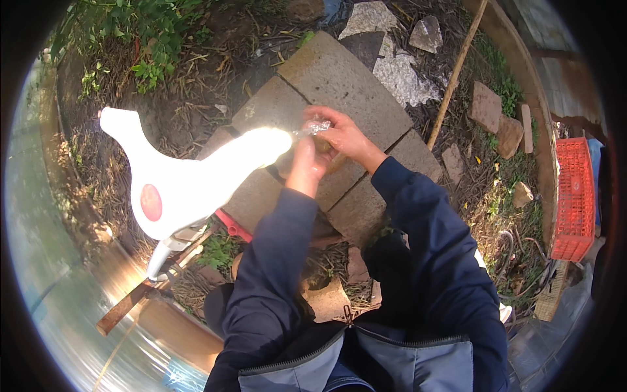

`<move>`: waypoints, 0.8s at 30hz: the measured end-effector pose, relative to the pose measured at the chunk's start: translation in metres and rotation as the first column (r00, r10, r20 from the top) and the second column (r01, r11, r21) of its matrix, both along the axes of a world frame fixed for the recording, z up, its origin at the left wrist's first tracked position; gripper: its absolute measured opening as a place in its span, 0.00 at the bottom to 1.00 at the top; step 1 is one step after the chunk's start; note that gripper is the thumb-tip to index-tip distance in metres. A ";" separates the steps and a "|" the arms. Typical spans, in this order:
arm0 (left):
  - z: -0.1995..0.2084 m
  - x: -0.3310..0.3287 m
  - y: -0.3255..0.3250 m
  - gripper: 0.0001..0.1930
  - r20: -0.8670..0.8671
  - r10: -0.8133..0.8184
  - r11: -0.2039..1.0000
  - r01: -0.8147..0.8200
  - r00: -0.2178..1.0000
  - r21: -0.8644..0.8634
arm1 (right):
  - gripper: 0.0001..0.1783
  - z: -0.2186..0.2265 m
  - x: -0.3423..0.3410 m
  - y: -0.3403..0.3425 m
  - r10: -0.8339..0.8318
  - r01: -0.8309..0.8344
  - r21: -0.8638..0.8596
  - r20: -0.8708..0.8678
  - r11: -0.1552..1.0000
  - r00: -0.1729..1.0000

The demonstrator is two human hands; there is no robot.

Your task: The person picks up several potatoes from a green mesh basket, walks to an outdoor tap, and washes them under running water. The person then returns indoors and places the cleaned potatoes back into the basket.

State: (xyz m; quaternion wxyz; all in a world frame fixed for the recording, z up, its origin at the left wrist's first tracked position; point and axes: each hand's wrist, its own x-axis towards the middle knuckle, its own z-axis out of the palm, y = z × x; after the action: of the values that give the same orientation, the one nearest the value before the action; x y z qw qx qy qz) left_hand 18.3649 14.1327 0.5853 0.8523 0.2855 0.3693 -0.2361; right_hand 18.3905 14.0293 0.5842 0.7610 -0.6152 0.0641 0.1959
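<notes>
A white plastic tap [196,183] with a round red spot on its side reaches in from the left, its spout very bright in the sun. Clear water [313,128] runs from the spout end onto my hands and splashes there. My left hand [307,161] is held upright just under the stream. Over it, from the right, comes my right hand [346,136] with curled, wet fingers. The two hands touch. Something yellowish shows in part between and below them; its kind is hidden by the fingers.
Grey paving slabs [339,78] lie beneath my hands. A wooden stick [457,75] leans at the right, near loose stones [486,106]. A red plastic crate [575,196] stands far right. Below the tap are a rusty bar [123,310] and a red plastic piece [233,225]. Plants [153,39] grow upper left.
</notes>
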 end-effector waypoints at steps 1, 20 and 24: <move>0.000 -0.001 -0.001 0.19 -0.011 -0.004 1.000 0.004 1.000 0.010 | 0.15 -0.001 -0.001 0.000 0.068 -0.067 -0.057 0.017 0.996 0.998; 0.005 0.006 -0.002 0.20 0.132 0.006 0.995 0.008 0.991 -0.101 | 0.19 0.004 0.004 -0.003 -0.196 0.241 0.087 -0.356 0.967 0.914; 0.004 0.007 0.000 0.19 0.078 0.071 0.996 -0.068 0.994 -0.050 | 0.19 0.008 0.004 -0.001 -0.119 0.122 0.014 -0.119 0.992 0.986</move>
State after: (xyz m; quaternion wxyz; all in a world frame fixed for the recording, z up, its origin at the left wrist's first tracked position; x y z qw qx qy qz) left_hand 18.3722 14.1323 0.5892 0.8806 0.2615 0.3390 -0.2033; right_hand 18.3946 14.0286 0.5924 0.7729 -0.5893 0.1439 0.1862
